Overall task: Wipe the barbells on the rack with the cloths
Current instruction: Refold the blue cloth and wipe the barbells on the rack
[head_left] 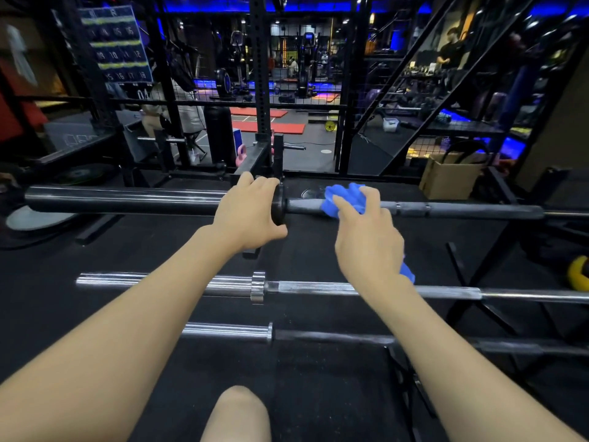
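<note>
Top barbell: black, highest on the rack, lying level.
Left hand: fingers curled over the sleeve beside the collar.
Right hand: clutching the blue cloth against the shaft.
Risk: the bar may roll if the steadying hand slips.
Room: shaft bare rightward; collar blocks leftward strokes; silver barbell well below.

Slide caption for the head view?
Right hand wipes the top barbell with a blue cloth; left hand steadies its sleeve.
</note>
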